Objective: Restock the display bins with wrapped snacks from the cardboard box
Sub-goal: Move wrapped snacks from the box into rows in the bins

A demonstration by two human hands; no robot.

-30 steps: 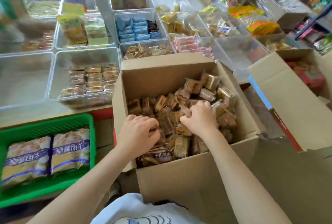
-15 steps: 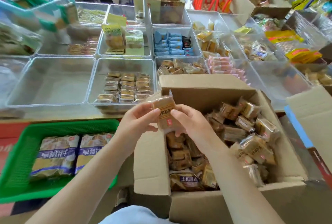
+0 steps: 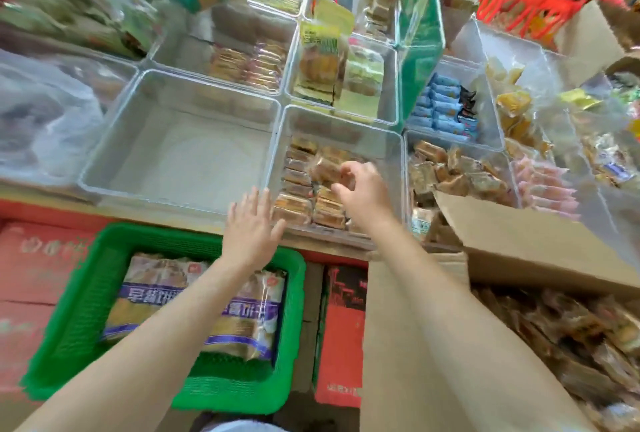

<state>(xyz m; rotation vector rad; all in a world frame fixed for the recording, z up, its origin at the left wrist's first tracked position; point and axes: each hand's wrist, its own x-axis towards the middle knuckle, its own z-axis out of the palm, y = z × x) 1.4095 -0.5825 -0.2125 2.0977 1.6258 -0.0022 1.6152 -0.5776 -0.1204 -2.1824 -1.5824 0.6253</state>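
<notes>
Since 0.5 s ago, 1 snack (image 3: 325, 168) has been carried from box (image 3: 519, 244) to bin (image 3: 394, 140), pinched by right hand (image 3: 363, 185); left hand (image 3: 251, 223) is spread, empty; placement is judged imminent.

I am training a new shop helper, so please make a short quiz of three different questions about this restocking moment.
1. True or false: the left hand holds a wrapped snack.
2. Which clear bin is the right hand over? A) the bin with no snacks B) the bin with rows of brown wrapped snacks C) the bin with blue packets
3. Fill in: the large purple-labelled packs lie in a ___ basket.

Key: 1 false, its fingers are spread and hold nothing. 2 B; its grip pinches a brown wrapped snack. 3 green.
</notes>
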